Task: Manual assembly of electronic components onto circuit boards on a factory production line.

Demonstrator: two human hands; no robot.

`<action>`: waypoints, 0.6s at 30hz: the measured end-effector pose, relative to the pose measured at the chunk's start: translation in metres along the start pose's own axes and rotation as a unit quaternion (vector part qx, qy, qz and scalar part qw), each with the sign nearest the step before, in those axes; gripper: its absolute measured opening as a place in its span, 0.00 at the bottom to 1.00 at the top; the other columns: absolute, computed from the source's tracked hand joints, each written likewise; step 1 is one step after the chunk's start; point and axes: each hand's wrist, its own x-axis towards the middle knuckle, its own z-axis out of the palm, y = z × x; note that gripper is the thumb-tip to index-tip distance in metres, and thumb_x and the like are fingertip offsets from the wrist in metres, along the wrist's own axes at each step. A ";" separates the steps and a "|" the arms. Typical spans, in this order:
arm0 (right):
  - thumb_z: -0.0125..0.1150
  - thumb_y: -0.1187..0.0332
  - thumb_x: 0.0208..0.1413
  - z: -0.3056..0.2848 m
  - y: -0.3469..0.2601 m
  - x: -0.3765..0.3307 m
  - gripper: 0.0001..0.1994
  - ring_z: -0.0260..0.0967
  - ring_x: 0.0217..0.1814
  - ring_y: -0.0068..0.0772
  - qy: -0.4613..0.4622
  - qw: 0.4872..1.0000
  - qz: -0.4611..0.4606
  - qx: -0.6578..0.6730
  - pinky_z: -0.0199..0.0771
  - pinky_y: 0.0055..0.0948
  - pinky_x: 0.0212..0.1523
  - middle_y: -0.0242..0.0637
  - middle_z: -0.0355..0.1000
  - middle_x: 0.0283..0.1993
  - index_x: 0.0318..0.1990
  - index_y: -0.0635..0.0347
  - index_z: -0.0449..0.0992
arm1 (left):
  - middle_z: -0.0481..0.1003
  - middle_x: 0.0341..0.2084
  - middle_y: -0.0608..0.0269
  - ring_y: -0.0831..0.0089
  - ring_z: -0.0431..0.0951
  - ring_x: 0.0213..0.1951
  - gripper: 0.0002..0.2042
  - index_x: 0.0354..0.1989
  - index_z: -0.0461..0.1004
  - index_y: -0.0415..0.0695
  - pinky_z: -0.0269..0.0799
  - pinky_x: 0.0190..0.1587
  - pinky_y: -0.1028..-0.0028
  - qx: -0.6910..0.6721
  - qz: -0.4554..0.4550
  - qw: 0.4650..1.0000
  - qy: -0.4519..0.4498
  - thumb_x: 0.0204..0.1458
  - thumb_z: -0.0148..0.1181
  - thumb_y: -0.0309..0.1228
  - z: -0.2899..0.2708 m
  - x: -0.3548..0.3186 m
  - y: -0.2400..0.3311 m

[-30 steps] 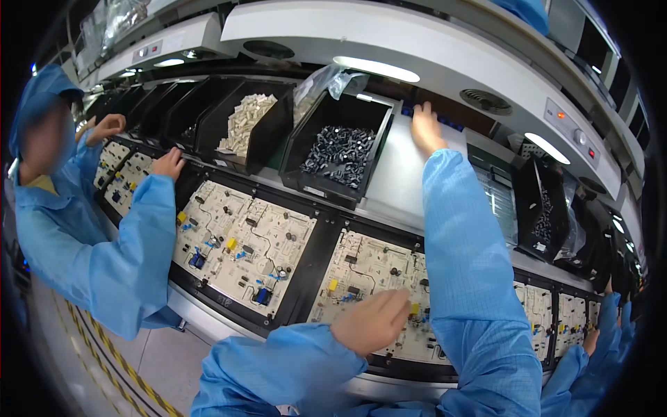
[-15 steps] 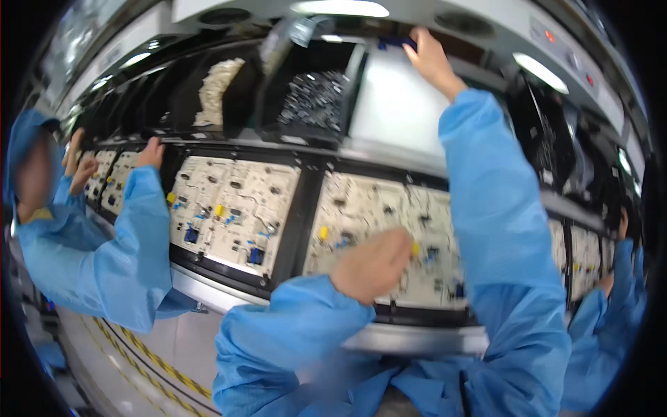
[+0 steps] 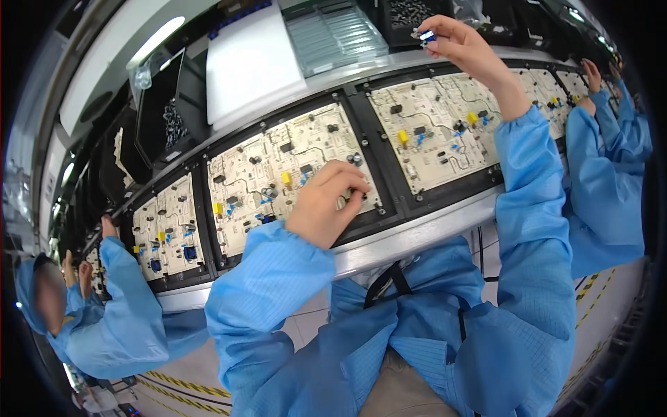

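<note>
Left hand (image 3: 325, 203) resting on the lower right corner of the middle circuit board (image 3: 288, 177), fingers curled down and pinching at something small near that board's bottom edge; cannot tell what, too small. Right hand (image 3: 467, 47) raised above the top edge of the right circuit board (image 3: 445, 135), fingertips closed on a small blue component (image 3: 425, 35), holding it clear of the board, just in front of the black parts bin (image 3: 410, 12). Both boards sitting in black frames along the curved conveyor rail (image 3: 417, 233), carrying yellow and blue parts already. Third board (image 3: 167, 233) lying toward the left end of the rail. Co-worker's hand (image 3: 108, 227) touching that board's left edge, blue sleeve below it. Another co-worker's hand (image 3: 593, 69) reaching over the boards at the far right end. White tray (image 3: 253, 62) tilting above the middle board, just beyond its top edge.
</note>
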 end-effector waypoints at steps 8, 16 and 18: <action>0.55 0.74 0.55 -0.011 0.037 -0.014 0.08 0.68 0.37 0.21 0.089 0.958 0.031 0.269 0.70 0.21 0.39 0.29 0.69 0.33 0.44 0.60 0.71 | 0.71 0.31 0.59 0.64 0.75 0.35 0.07 0.31 0.73 0.41 0.72 0.38 0.72 -0.052 -0.010 0.994 -0.097 0.42 0.58 0.20 0.073 0.051 0.026; 0.56 0.73 0.56 -0.005 0.036 -0.015 0.05 0.66 0.32 0.19 -0.002 0.962 -0.176 0.207 0.67 0.18 0.35 0.29 0.68 0.30 0.40 0.60 0.72 | 0.73 0.29 0.67 0.68 0.72 0.39 0.12 0.34 0.69 0.46 0.62 0.45 0.69 0.014 -0.028 0.995 -0.091 0.40 0.63 0.25 0.118 0.090 0.034; 0.56 0.72 0.56 -0.007 0.033 -0.021 0.05 0.66 0.32 0.19 0.051 0.967 -0.073 0.239 0.67 0.18 0.34 0.29 0.68 0.30 0.40 0.60 0.71 | 0.74 0.29 0.69 0.70 0.72 0.38 0.12 0.33 0.69 0.47 0.60 0.45 0.70 0.036 -0.013 0.996 -0.086 0.39 0.63 0.26 0.125 0.092 0.033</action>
